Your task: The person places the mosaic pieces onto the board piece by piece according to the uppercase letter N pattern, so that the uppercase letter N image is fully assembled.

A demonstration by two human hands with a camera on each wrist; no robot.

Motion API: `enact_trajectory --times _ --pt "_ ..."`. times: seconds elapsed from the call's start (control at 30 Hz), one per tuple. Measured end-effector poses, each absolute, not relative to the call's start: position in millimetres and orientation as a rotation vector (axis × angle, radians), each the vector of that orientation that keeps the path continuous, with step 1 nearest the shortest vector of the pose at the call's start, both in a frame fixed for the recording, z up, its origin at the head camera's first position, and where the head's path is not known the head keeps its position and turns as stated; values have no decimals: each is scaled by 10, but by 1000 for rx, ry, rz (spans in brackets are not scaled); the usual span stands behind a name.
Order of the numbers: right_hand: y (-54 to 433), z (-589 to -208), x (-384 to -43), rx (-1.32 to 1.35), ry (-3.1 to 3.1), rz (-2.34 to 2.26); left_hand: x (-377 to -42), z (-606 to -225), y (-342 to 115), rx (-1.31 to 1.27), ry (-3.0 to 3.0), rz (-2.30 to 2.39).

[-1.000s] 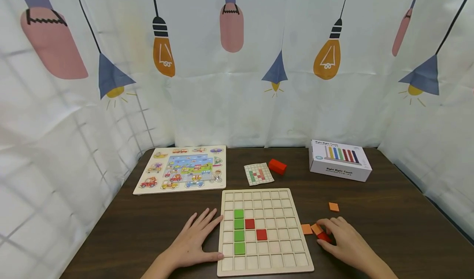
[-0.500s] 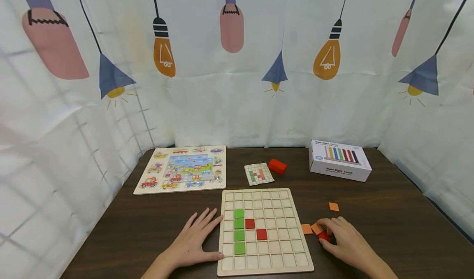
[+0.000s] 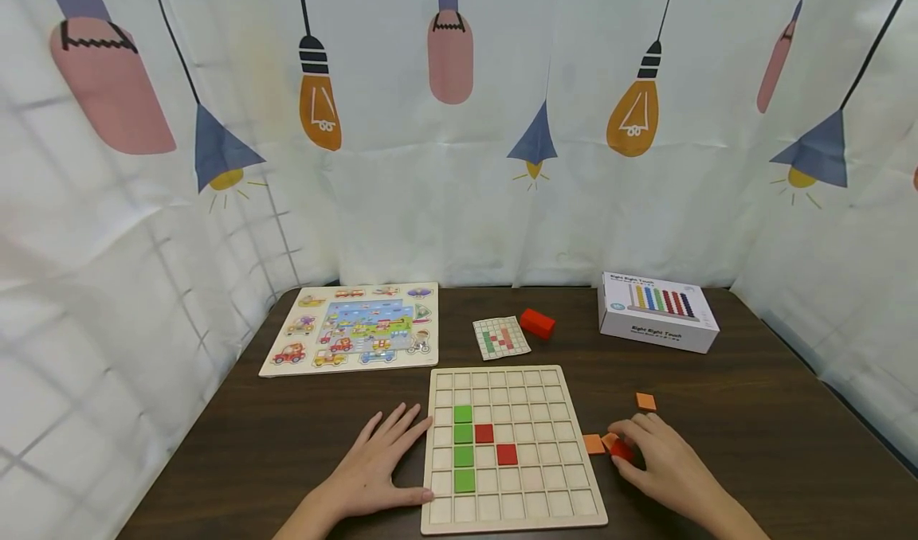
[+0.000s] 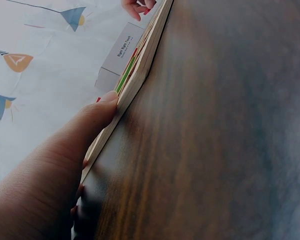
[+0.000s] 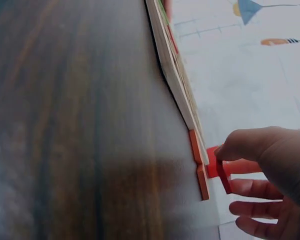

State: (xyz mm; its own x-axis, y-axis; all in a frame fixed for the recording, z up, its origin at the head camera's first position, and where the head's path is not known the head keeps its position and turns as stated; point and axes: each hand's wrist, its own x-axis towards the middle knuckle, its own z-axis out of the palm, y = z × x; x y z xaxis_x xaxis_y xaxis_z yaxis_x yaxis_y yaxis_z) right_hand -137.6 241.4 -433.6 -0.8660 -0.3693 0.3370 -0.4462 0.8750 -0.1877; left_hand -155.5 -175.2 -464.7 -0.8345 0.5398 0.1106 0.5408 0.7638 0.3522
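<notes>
My left hand (image 3: pixel 373 468) lies beside the wooden grid board (image 3: pixel 547 502), fingers spread and straight. Its thumb rests on the board's left edge, as the left wrist view also shows. Several green tiles (image 3: pixel 464 456) stand in a column on the board, with two red tiles (image 3: pixel 507 454) to their right. Off the board's right side, my right hand (image 3: pixel 663 464) pinches a red square tile (image 5: pixel 223 176) between thumb and fingers; the tile is tilted up from the table. Two orange tiles (image 3: pixel 593 444) lie flat between that hand and the board.
Another orange tile (image 3: pixel 646 401) lies beyond the right hand. Behind the board are a pattern card (image 3: pixel 505 347) and a red block (image 3: pixel 537 323). A vehicle picture puzzle (image 3: pixel 287 338) is at back left, a white box (image 3: pixel 656 333) at back right.
My right hand has pinched the red tile and raised it slightly, shifting it a little towards the board. The left hand stays in place.
</notes>
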Motion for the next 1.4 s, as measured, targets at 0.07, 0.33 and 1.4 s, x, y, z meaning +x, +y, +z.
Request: enact_trajectory --times 0.07,0.33,1.4 --pt "2402 -4341 -1385 642 -2717 375 -1553 -4645 -1754 -903 -2946 -588" --pt "2309 -4337 -1421 733 -2630 375 -1550 -4640 -1754 -906 -2945 -595" --pt "1672 -4423 -1539 1269 -2367 529 -1557 -4636 -1753 -905 -2963 -569"
